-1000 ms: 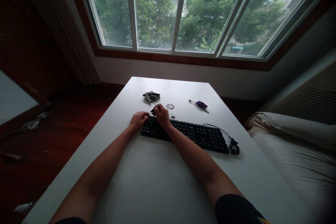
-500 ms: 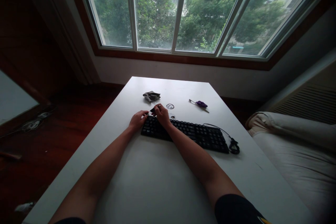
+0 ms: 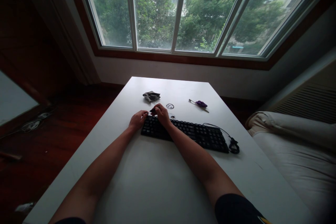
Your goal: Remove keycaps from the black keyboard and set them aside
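By the right hand lies a ridged, oblong keyboard.

Daylight from the sliding window whitens the surface at its far end. The view's dim edges look stretched.

Head cam, looking fwd & down across table, twd window, mid-dist., dim edges unclear
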`<move>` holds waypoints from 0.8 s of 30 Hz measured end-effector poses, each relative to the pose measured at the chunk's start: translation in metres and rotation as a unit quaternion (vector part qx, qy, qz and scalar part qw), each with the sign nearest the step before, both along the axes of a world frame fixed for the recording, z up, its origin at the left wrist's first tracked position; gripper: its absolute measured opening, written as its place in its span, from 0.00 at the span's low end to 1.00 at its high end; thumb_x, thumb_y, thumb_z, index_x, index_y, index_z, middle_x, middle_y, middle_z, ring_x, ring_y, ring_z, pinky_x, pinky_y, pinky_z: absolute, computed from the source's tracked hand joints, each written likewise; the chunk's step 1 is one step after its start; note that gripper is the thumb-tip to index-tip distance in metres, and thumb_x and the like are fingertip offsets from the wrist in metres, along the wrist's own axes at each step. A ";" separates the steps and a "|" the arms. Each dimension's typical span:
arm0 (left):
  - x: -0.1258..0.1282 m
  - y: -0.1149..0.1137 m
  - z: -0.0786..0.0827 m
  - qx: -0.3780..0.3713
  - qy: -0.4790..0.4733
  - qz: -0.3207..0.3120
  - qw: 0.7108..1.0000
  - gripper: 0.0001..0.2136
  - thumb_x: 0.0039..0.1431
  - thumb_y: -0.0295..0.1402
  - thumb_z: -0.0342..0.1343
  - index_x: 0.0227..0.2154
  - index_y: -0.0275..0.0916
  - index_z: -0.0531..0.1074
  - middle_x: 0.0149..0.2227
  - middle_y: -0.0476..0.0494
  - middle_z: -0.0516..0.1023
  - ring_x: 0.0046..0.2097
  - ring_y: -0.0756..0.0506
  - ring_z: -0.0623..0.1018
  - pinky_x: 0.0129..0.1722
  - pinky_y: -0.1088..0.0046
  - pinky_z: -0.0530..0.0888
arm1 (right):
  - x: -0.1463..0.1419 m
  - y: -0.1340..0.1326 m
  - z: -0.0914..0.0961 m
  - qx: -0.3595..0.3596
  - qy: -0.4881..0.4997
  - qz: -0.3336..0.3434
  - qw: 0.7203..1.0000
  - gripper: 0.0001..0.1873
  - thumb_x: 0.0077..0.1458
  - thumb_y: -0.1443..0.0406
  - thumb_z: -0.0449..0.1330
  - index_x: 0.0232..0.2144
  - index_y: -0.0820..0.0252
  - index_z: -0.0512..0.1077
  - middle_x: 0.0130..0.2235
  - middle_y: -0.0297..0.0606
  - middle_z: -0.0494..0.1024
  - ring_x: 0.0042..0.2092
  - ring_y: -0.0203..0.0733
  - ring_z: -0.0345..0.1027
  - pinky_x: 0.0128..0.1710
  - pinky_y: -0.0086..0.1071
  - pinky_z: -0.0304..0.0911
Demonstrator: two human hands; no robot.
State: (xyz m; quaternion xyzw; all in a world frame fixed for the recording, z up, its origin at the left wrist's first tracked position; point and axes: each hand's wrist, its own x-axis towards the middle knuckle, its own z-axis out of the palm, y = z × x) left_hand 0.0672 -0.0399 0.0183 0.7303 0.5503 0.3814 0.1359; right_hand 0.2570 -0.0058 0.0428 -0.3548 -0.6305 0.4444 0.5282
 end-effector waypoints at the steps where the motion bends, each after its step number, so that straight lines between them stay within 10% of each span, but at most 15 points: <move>1: 0.000 0.000 0.000 -0.002 0.002 0.006 1.000 0.16 0.71 0.41 0.47 0.49 0.42 0.77 0.48 0.42 0.81 0.46 0.41 0.80 0.47 0.65 0.75 | 0.000 0.000 0.001 -0.001 0.000 0.003 1.000 0.11 0.62 0.56 0.52 0.36 0.56 0.69 0.27 0.33 0.79 0.28 0.41 0.78 0.33 0.34 0.74; 24: -0.010 0.010 -0.003 -0.099 -0.227 -0.109 0.963 0.17 0.62 0.40 0.55 0.49 0.37 0.79 0.45 0.40 0.82 0.42 0.44 0.80 0.48 0.65 0.77 | -0.001 0.007 -0.004 -0.042 0.046 0.010 0.998 0.10 0.58 0.58 0.51 0.34 0.56 0.67 0.26 0.32 0.77 0.25 0.39 0.75 0.27 0.30 0.71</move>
